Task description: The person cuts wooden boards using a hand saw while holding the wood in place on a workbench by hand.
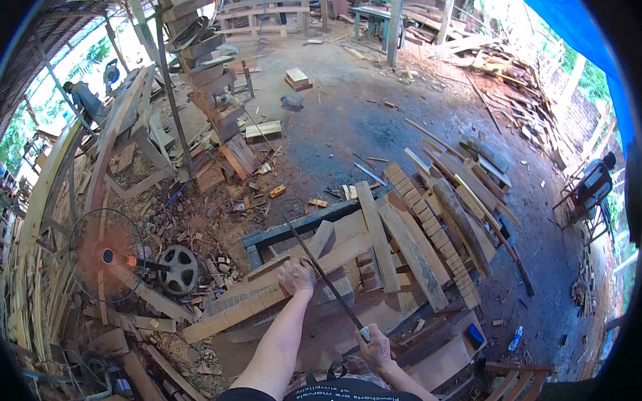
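Note:
My right hand (377,350) is closed round the pale grip of a long-bladed hand tool (336,293). Its narrow, dark, saw-like blade slants away from me, up and to the left; I cannot make out its teeth. My left hand (297,275) is curled over a wooden board (248,303), just left of the blade. Evenly spaced lines cross that board's face. The board lies aslant over other timber, in front of a dark blue-green beam (304,224). Where the blade meets the wood is hard to see.
Loose planks (415,250) overlap at the right, beside a blue bottle (515,338). A round wire-guarded fan (107,256) and a spoked wheel (178,270) stand left among wood scraps. One person (84,103) stands far left; another (596,184) sits at the right.

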Action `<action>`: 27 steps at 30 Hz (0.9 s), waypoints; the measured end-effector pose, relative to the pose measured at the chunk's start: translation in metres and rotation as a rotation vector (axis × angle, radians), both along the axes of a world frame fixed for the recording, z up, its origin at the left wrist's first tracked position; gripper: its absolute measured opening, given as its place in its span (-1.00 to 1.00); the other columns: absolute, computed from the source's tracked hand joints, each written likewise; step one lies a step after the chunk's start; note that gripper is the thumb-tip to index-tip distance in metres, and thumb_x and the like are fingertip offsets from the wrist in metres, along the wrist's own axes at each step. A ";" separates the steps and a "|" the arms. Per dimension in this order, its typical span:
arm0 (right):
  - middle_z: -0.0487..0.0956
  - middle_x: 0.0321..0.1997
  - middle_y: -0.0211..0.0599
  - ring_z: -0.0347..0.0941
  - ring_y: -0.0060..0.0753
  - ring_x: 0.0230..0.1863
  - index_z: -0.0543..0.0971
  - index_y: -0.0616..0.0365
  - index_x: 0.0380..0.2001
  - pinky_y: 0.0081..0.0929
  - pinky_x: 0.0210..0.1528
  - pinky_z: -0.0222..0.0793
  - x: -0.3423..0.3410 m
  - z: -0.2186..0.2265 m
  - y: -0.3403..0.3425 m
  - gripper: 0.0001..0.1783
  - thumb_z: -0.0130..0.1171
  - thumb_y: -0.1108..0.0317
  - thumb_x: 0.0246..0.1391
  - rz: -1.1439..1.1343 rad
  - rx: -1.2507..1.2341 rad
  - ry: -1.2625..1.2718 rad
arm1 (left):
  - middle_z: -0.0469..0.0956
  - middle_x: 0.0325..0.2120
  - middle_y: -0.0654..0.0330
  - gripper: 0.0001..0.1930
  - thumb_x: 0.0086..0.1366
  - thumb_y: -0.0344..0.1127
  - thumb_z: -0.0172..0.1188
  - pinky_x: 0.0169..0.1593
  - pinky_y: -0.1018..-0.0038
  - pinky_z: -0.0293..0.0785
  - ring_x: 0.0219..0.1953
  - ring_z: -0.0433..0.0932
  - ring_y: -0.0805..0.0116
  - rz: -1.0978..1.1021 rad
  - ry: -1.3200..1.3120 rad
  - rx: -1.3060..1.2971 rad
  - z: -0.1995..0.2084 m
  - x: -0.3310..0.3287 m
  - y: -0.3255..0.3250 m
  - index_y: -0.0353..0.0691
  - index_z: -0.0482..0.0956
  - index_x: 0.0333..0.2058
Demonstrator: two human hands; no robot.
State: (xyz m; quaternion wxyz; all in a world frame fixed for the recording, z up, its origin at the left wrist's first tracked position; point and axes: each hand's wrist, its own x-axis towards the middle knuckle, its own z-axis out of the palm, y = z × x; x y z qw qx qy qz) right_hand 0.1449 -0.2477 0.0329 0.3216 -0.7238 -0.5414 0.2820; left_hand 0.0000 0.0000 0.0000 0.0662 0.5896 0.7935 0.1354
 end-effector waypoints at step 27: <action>0.45 -0.41 0.00 0.45 0.15 -0.36 0.35 0.15 -0.32 -0.10 -0.40 0.36 -0.012 0.015 0.007 -0.73 0.18 0.25 0.07 0.039 0.041 -0.118 | 0.62 -0.39 0.00 -0.64 0.18 -0.02 0.03 -0.15 0.13 0.44 -0.22 0.58 -0.02 0.037 0.024 -0.108 -0.002 -0.008 0.018 -0.13 0.69 -0.39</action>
